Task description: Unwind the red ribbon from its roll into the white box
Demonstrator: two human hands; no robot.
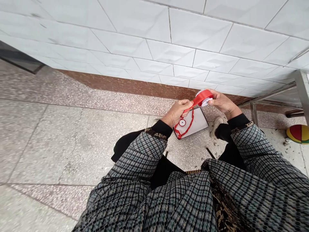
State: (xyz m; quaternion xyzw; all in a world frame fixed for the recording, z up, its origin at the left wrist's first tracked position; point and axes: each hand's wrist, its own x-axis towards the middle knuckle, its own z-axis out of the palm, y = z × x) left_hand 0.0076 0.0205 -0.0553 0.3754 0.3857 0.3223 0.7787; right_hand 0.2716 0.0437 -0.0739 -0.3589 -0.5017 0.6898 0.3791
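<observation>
i see the right hand (225,103) half closed on a white spool (207,102); the left hand (177,111), nearly closed, pinches its red ribbon (197,100).

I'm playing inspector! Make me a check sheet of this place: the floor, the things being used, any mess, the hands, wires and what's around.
Surface: floor is pale and speckled, with seam lines.
Things: red ribbon runs from a white spool; more ribbon curves over a white panel on the floor, around a small disc.
Clutter: small bits scattered at the right; a colored ball there too.
Hands: left hand pinches the ribbon; right hand holds the spool.
Cables: nothing seen.
Surroundings: white tiled wall ahead; metal frame at the right.
</observation>
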